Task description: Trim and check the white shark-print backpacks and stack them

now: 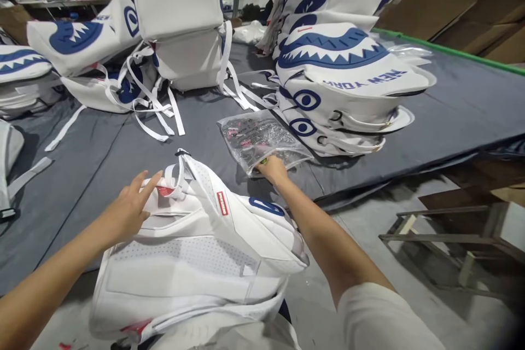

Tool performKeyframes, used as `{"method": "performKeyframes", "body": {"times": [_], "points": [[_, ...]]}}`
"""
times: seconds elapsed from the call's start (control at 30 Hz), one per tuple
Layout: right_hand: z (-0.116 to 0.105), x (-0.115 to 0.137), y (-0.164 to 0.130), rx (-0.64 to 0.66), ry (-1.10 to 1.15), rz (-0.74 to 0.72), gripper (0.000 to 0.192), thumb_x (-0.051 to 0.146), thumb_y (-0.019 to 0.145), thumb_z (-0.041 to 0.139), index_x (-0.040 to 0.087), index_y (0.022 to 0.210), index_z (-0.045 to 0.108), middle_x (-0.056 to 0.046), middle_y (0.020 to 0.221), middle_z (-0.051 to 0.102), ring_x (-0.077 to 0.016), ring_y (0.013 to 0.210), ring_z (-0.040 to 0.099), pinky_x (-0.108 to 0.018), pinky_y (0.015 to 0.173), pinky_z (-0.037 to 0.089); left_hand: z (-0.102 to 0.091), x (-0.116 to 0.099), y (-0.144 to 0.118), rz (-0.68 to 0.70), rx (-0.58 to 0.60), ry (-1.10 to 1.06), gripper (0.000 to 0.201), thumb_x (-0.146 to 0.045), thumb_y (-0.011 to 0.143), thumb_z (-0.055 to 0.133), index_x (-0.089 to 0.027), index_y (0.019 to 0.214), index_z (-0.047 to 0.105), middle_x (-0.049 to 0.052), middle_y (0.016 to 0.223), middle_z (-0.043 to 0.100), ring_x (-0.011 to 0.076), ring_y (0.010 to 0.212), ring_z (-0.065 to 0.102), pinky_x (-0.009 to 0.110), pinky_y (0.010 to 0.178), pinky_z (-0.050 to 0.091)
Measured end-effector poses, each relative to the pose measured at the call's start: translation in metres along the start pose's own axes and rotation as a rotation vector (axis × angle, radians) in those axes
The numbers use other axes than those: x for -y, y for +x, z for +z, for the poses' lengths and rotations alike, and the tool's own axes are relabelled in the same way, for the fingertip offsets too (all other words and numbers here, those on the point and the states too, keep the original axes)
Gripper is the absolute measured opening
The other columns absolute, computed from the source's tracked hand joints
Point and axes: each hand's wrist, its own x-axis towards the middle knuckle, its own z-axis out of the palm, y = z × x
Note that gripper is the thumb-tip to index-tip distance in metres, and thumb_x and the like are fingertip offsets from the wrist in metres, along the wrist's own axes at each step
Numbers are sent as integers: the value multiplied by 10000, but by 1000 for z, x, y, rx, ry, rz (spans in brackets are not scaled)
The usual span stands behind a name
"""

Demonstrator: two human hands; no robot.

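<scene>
Backpacks [82, 38] in white with navy toothed patches sit in the upper left of the frame, their straps trailing over the grey-covered counter [94, 175]. Left of centre is your left hand [127, 208], its fingers loosely spread and the fingertips at the top edge of the nearest bag; you cannot tell whether they grip anything. Top centre-left, a plain-faced white rucksack [178, 27] stands upright. The bag under your left hand, a white backpack with a red label [197, 251], fills the lower centre. At mid-frame a clear plastic pouch [262, 131] lies on the counter, small dark and pink pieces inside. Your right hand [274, 169] has its fingers in the mouth of that pouch, a speck of yellow-green beside them; how far they close is hidden. Upper right, a stack of "NEW YORK" backpacks [344, 87] rises, with cardboard boxes [438, 11] beyond.
</scene>
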Motion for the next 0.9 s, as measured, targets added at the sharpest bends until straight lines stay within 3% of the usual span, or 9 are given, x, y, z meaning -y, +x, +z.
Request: {"method": "performKeyframes", "body": {"times": [0.2,0.43,0.53,0.7,0.83,0.9], "points": [[-25,-32,-5,49,126,86,164,198,877,604,110,969,706,-77,653,700,-179,636,679,-233,573,428,4,2,1,-6,-23,-8,852,-202,877,448,-366,1609,45,138,1669,158,398,1360,485,508,983,509],[-25,-20,-9,40,260,105,172,142,927,550,83,1049,655,-113,773,741,-148,585,671,-217,514,429,-8,-7,-4,-26,31,-32,871,-154,871,453,-343,1613,37,146,1673,129,391,1411,423,465,971,522],[-26,-16,-6,-11,209,110,234,145,924,556,64,1121,655,-134,835,750,-181,683,711,-237,585,470,-12,-11,-7,-38,42,-58,876,-137,875,453,-348,1614,32,138,1680,114,391,1412,420,463,961,530],[-31,-30,-24,-177,6,59,308,298,944,593,96,1152,698,-243,1116,713,-349,1128,658,-374,878,475,-10,-11,-6,-77,63,-80,931,-111,866,491,-377,1611,2,113,1692,71,402,1437,381,480,1007,508],[-33,-43,-49,-234,-104,-27,319,368,974,554,120,1105,706,-245,1105,708,-374,1144,639,-404,918,449,-7,-7,-3,-71,72,-96,919,-112,880,493,-368,1614,4,115,1692,70,403,1462,345,494,1048,478],[-34,-46,-53,-230,-19,13,272,379,948,607,141,1042,699,-211,1059,716,-347,1128,641,-366,896,454,-7,-5,-3,-55,58,-102,924,-112,878,501,-370,1613,5,119,1691,79,403,1468,338,502,1056,469]]}}
